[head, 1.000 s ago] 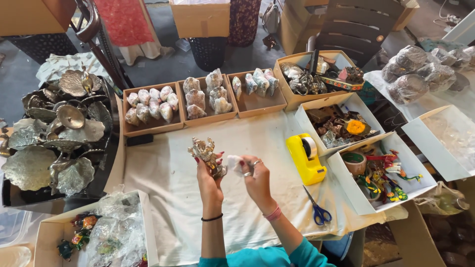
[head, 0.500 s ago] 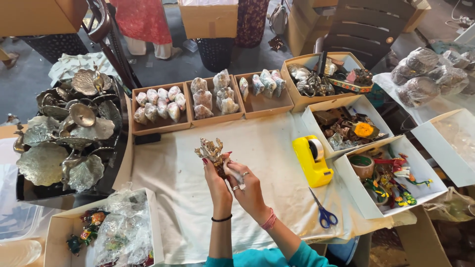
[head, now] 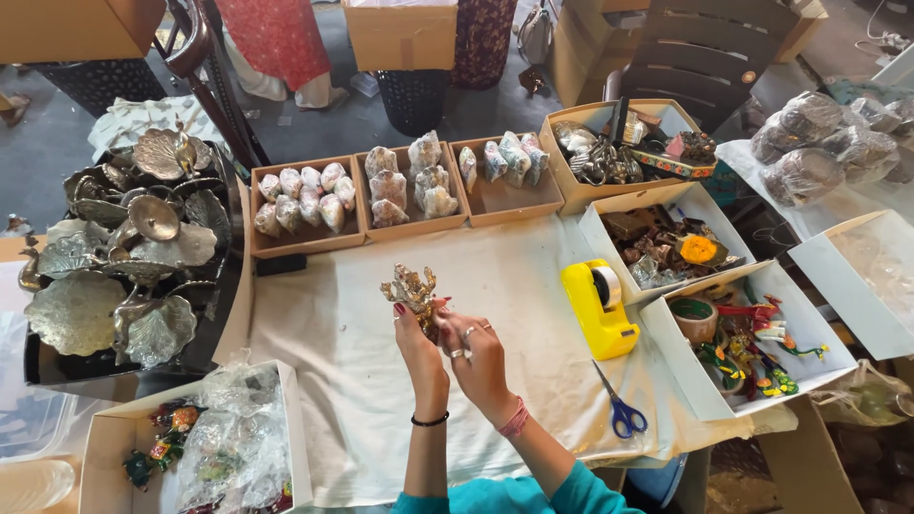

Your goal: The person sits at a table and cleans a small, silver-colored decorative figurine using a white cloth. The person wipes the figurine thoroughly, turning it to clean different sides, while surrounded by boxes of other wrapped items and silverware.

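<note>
Left hand fingers closed round brass figurine, held upright above cloth-covered worktop for access. Right hand fingers curled against figurine base, steadying. Tape dispenser & scissors within reach, right side.

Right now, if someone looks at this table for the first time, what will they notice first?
At the centre, the left hand and right hand hold up a small golden figurine above the white cloth. To the left lies a pile of silver leaf-shaped metal dishes. A bright yellow tape dispenser stands to the right, with blue-handled scissors just below it.
</note>
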